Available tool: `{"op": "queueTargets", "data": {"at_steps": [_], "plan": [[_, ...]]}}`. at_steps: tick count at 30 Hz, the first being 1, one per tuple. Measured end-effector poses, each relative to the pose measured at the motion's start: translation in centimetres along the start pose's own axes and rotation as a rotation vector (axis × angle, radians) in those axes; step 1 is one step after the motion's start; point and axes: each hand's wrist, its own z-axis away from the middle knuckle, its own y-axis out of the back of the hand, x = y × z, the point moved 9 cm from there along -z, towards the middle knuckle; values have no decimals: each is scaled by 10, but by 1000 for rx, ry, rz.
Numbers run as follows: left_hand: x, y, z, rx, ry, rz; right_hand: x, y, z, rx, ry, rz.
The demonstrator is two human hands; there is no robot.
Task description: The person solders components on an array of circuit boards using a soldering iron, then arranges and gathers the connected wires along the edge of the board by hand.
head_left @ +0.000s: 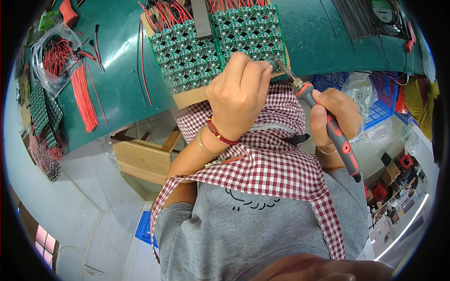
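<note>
Closest to me I see the grey shirt (220, 225) and the red-and-white checked apron (267, 171). Beyond them, the right hand (338, 114) has its grip wrapped around a soldering iron (338, 136), whose metal tip reaches the near right corner of the right circuit-board panel (251, 35). The left hand (238, 91) is over that panel's near edge, its grip narrow with fingers bunched; I cannot tell whether anything is pinched there. The left circuit-board panel (187, 58) lies alongside, with brown cardboard (192, 97) under both on the green surface (117, 89). Farther off, I make out a dark grey bar (201, 18) resting across the panels, red wires (171, 11) beside it.
</note>
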Motion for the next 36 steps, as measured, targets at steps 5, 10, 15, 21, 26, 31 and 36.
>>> {"op": "queueTargets", "data": {"at_steps": [5,10,15,21,26,31,36], "plan": [[0,-1,-1,-20,27,-12,-6,-2,0,-6,40,38],[2,1,-2,-35,34,-10,-11,4,-1,-15,56,27],[-4,4,-12,-24,84,49,-6,8,-7,45,30,52],[-7,-1,-15,-30,82,10,-2,-4,-17,43,63,17],[-7,-1,-16,-13,70,14,-1,-5,-17,61,83,14],[-7,-3,-16,-23,62,-2,1,-6,-18,29,78,9],[-9,-6,-17,-56,76,-13,1,-8,-19,13,70,10]]}}
